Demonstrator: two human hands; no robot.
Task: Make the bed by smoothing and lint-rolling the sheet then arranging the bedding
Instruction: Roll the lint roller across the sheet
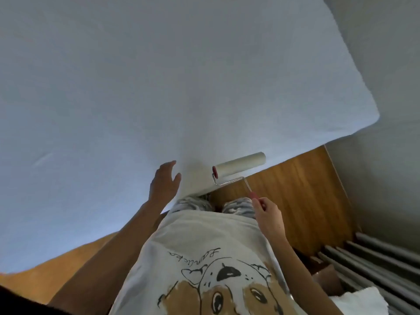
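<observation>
Now | sheet (159,76) looks smooth | my right hand (268,212) grips lint roller (241,162) at near edge | left hand (164,183) spread open | bedding not arranged.

Pale blue sheet (159,87), white lint roller (241,162) with red end, brown wooden floor (295,189).

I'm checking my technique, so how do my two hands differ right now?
The right hand is closed around the lint roller handle; the left hand is open and holds nothing. The left hand lies at the sheet edge; the right hand hangs over the wooden floor. Both are bare.
</observation>
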